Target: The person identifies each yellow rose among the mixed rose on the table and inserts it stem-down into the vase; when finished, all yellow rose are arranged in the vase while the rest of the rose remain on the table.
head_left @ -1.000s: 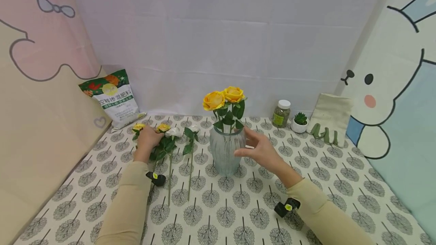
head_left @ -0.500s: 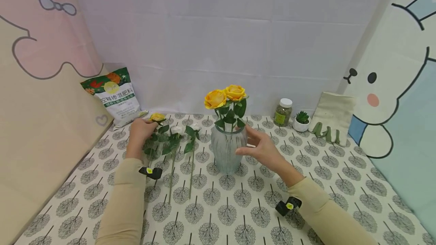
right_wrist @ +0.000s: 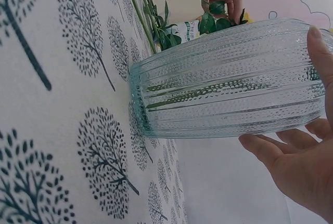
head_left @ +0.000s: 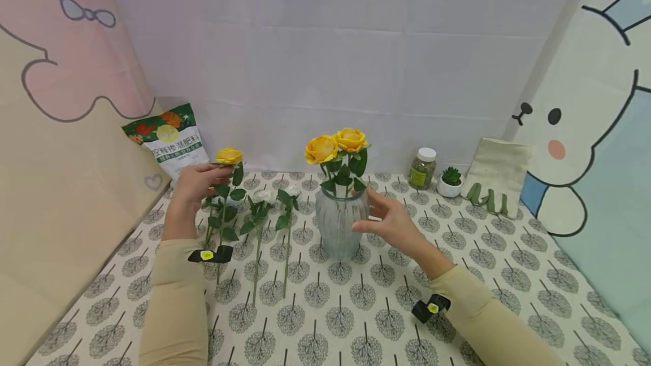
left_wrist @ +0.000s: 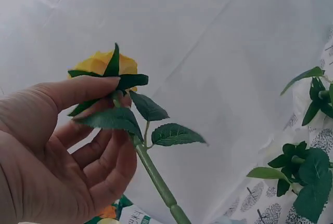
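My left hand [head_left: 197,183] pinches a yellow rose [head_left: 229,156] just below its bloom, raised upright at the left. In the left wrist view, thumb and fingers meet at the top of the green stem [left_wrist: 156,178], under the sepals. My right hand [head_left: 389,223] holds the ribbed clear glass vase [head_left: 339,231] by its right side, thumb in front and fingers behind. Two yellow roses [head_left: 321,149] stand in the vase, their stems showing through the glass in the right wrist view. The vase rests on the tree-patterned tablecloth [head_left: 315,321].
Two white roses [head_left: 263,196] lie between the left hand and the vase, stems toward me. More leaves and a stem [head_left: 209,230] lie below the left hand. Behind are a fertilizer bag [head_left: 178,143], a lidded jar [head_left: 422,169], a potted succulent [head_left: 450,182] and gloves [head_left: 495,177].
My left hand has taken hold of a yellow rose from the table and raised it, moving slightly left. The right hand and vase have stayed in place.
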